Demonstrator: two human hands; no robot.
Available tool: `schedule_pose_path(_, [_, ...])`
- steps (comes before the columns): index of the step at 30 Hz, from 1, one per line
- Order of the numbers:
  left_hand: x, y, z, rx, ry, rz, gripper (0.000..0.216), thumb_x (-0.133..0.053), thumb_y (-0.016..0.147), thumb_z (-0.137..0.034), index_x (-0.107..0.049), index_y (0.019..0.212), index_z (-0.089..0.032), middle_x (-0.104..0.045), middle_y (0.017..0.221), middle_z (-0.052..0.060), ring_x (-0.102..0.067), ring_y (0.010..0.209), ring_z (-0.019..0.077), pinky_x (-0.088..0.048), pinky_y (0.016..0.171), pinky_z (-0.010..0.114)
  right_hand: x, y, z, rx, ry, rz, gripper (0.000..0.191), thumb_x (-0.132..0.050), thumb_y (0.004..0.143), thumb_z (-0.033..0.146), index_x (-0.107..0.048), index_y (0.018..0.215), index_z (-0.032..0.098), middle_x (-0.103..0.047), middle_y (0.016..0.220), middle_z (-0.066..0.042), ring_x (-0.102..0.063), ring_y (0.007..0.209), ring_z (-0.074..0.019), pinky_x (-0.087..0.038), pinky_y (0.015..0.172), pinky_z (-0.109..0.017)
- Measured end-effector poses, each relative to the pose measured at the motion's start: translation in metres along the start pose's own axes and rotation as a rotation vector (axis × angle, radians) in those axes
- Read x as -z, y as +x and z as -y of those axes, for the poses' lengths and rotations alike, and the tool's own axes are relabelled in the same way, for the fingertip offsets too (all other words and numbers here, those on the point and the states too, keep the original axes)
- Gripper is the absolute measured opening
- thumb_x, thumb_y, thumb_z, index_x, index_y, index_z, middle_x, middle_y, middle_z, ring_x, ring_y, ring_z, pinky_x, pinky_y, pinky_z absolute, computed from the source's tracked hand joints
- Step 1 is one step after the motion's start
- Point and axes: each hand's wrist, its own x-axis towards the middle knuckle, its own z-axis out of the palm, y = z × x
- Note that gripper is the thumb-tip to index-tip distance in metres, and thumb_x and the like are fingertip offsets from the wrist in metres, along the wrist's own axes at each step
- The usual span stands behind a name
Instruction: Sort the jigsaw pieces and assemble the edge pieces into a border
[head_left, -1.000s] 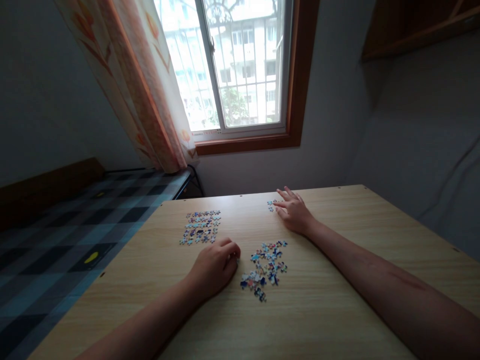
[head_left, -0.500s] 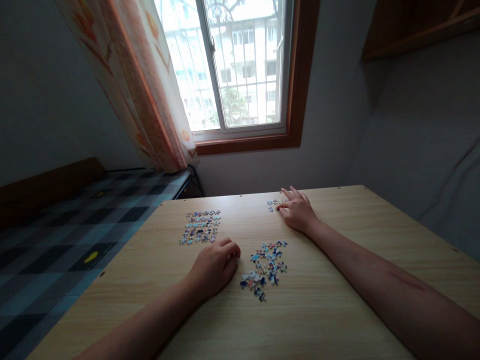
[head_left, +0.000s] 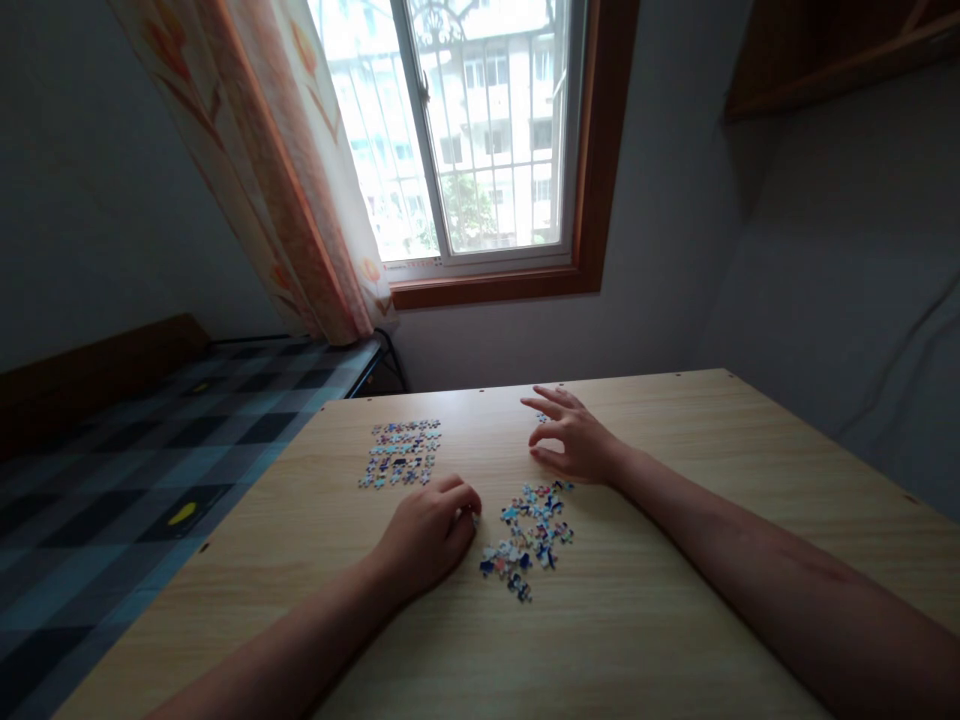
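Observation:
My left hand [head_left: 433,530] rests on the wooden table with its fingers curled. A small pale jigsaw piece [head_left: 476,520] shows at its fingertips. My right hand [head_left: 568,437] hovers over the table's far part, fingers spread, thumb and index finger bent toward each other with a gap and no piece visible between them. Behind it, a small group of jigsaw pieces [head_left: 541,417] is mostly hidden. A loose pile of jigsaw pieces [head_left: 529,535] lies between my hands. Rows of jigsaw pieces [head_left: 401,453] are laid out beyond my left hand.
The light wooden table [head_left: 645,620] reaches toward the wall under a barred window [head_left: 495,150]. On the left stands a bed with a checked cover [head_left: 150,470], beside a flowered curtain [head_left: 277,200]. A wooden shelf [head_left: 847,80] hangs at the upper right.
My right hand has moved left and slightly nearer from the far group of pieces, now covering most of that group. My left hand stays in place.

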Motion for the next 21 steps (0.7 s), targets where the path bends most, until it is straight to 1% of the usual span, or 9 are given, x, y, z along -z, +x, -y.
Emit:
schedule_pose_path(3, [0.0, -0.001, -0.001, -0.031, -0.024, -0.013, 0.023, -0.048, 0.082, -0.01, -0.068, 0.087, -0.021, -0.068, 0.09, 0.004, -0.063, 0.078, 0.0169, -0.047, 0.07, 0.028, 0.003, 0.002, 0.016, 0.046, 0.073, 0.081, 0.014, -0.075, 0.083, 0.04, -0.077, 0.088, 0.027, -0.049, 0.155, -0.005, -0.031, 0.15, -0.0326, -0.024, 0.118, -0.062])
schedule_pose_path(5, [0.0, -0.001, -0.001, -0.061, -0.046, -0.013, 0.027, -0.048, 0.083, -0.011, -0.071, 0.094, -0.021, -0.069, 0.093, 0.004, -0.064, 0.08, 0.017, -0.049, 0.072, 0.029, 0.003, 0.003, 0.022, 0.053, 0.104, 0.122, 0.018, -0.077, 0.081, 0.044, -0.077, 0.09, 0.028, -0.046, 0.157, -0.005, -0.029, 0.151, -0.033, -0.023, 0.118, -0.064])
schedule_pose_path(7, [-0.001, -0.002, -0.001, -0.098, -0.064, -0.003, 0.031, -0.049, 0.086, -0.013, -0.073, 0.103, -0.023, -0.07, 0.096, 0.005, -0.065, 0.082, 0.0173, -0.05, 0.075, 0.03, 0.002, 0.003, 0.023, 0.047, 0.114, 0.135, 0.021, -0.078, 0.08, 0.045, -0.076, 0.091, 0.027, -0.045, 0.157, -0.005, -0.027, 0.152, -0.0332, -0.022, 0.119, -0.064])
schedule_pose_path(10, [-0.002, -0.002, 0.0, -0.137, -0.065, 0.015, 0.033, -0.049, 0.09, -0.017, -0.074, 0.11, -0.025, -0.07, 0.097, 0.005, -0.066, 0.083, 0.0177, -0.052, 0.077, 0.031, -0.004, 0.002, 0.016, 0.013, 0.089, 0.104, 0.018, -0.077, 0.081, 0.042, -0.074, 0.085, 0.025, -0.048, 0.155, -0.007, -0.029, 0.151, -0.0342, -0.024, 0.117, -0.064])
schedule_pose_path(14, [-0.002, -0.002, 0.0, -0.129, -0.056, 0.023, 0.033, -0.049, 0.093, -0.02, -0.075, 0.112, -0.025, -0.071, 0.098, 0.006, -0.067, 0.083, 0.0178, -0.053, 0.076, 0.031, -0.01, 0.002, 0.003, -0.068, 0.014, 0.011, 0.011, -0.074, 0.084, 0.033, -0.074, 0.081, 0.023, -0.056, 0.147, -0.012, -0.036, 0.147, -0.0356, -0.027, 0.115, -0.065])
schedule_pose_path(16, [-0.002, -0.001, -0.001, -0.126, -0.047, 0.024, 0.033, -0.049, 0.093, -0.021, -0.076, 0.113, -0.026, -0.071, 0.098, 0.006, -0.067, 0.083, 0.0176, -0.053, 0.076, 0.031, -0.009, 0.001, 0.0, -0.088, 0.0, -0.026, 0.01, -0.072, 0.086, 0.032, -0.074, 0.082, 0.023, -0.058, 0.145, -0.012, -0.037, 0.147, -0.0349, -0.028, 0.115, -0.064])
schedule_pose_path(18, [-0.001, -0.001, -0.002, -0.131, -0.034, 0.025, 0.034, -0.049, 0.094, -0.022, -0.076, 0.113, -0.027, -0.071, 0.097, 0.006, -0.066, 0.083, 0.0171, -0.052, 0.075, 0.031, -0.006, 0.001, -0.001, -0.076, 0.017, -0.039, 0.01, -0.072, 0.086, 0.033, -0.075, 0.082, 0.024, -0.058, 0.145, -0.01, -0.036, 0.147, -0.0335, -0.028, 0.116, -0.063])
schedule_pose_path(21, [0.0, -0.001, -0.003, -0.135, -0.017, 0.036, 0.033, -0.049, 0.096, -0.023, -0.077, 0.113, -0.029, -0.07, 0.096, 0.006, -0.066, 0.082, 0.0167, -0.052, 0.075, 0.03, -0.004, 0.0, 0.001, -0.03, 0.053, -0.009, 0.011, -0.076, 0.082, 0.036, -0.075, 0.081, 0.025, -0.058, 0.146, -0.008, -0.036, 0.148, -0.0328, -0.026, 0.117, -0.062])
